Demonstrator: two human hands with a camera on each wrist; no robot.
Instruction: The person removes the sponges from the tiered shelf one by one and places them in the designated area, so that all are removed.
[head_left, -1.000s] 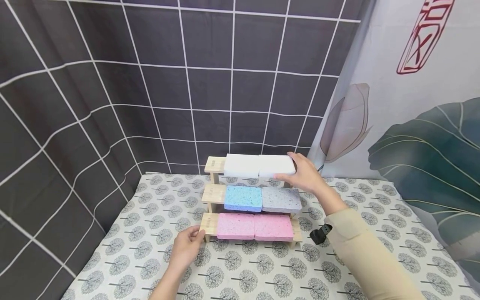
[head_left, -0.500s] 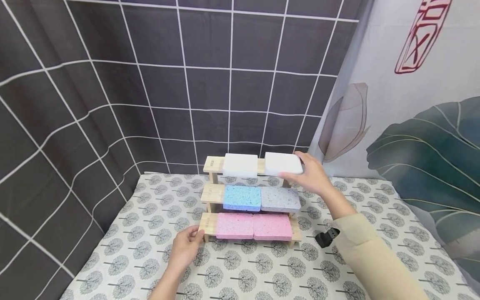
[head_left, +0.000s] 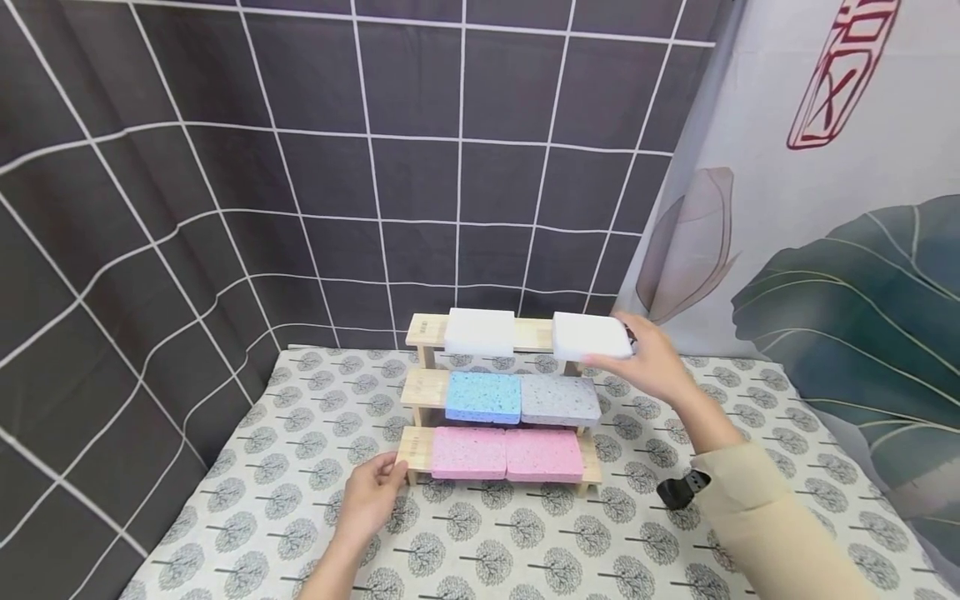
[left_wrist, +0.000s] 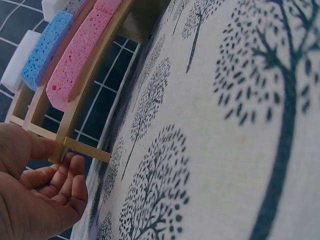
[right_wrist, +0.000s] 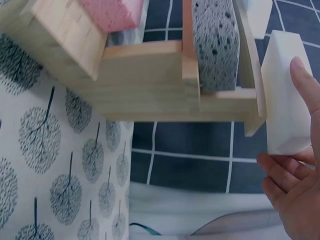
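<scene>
A three-tier wooden rack stands on the table, with sponges along its steps. My right hand grips a white sponge by its right end, at the right end of the top step; in the right wrist view the thumb lies on one face and the fingers on the other. Another white sponge rests on that step, with a gap between the two. My left hand pinches the left end of the bottom step, its thumb on top and fingers curled underneath in the left wrist view.
The middle step bears a blue sponge and a grey speckled sponge. Two pink sponges lie side by side on the bottom step. A tree-print cloth covers the table, and a dark grid-patterned curtain hangs behind.
My right hand has moved the right white sponge rightward along the top step, away from the other white one, baring wood between them. My left hand stays at the rack's end.
</scene>
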